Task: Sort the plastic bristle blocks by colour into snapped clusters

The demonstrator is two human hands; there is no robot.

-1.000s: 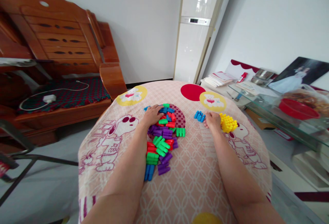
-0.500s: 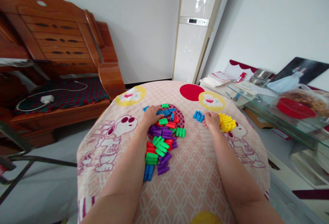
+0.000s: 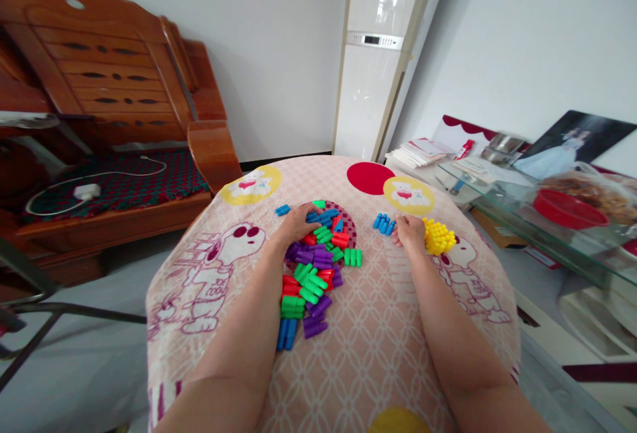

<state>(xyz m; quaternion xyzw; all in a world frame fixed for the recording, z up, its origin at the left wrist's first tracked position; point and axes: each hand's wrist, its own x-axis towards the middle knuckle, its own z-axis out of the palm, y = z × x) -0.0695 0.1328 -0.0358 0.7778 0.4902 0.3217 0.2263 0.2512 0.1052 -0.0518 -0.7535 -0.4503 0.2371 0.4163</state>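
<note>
My left hand [image 3: 297, 222] rests on the far left side of a loose pile of plastic toy blocks, its fingers apart over blue blocks [image 3: 323, 217]. Purple blocks [image 3: 313, 255], green blocks [image 3: 309, 282] and red blocks [image 3: 340, 239] lie jumbled nearer to me. On the right, my right hand [image 3: 411, 231] is closed, its fingertips against the end of a short row of blue blocks [image 3: 383, 223]; its grip is partly hidden. Just beyond that hand's right side sits a bunch of yellow blocks [image 3: 438, 237] joined together.
A patterned cloth [image 3: 368, 353] covers the round table. To the right stands a glass-topped stand [image 3: 517, 211] with a red bowl [image 3: 570, 209] and papers [image 3: 421, 154]. A wooden bench [image 3: 114, 88] is at the left, and a tall white air conditioner [image 3: 365, 95] stands behind.
Under my left hand the upper pile has shifted: a green block and a blue block moved slightly right, and a green block at the pile's right edge slid outward. My right hand stays put.
</note>
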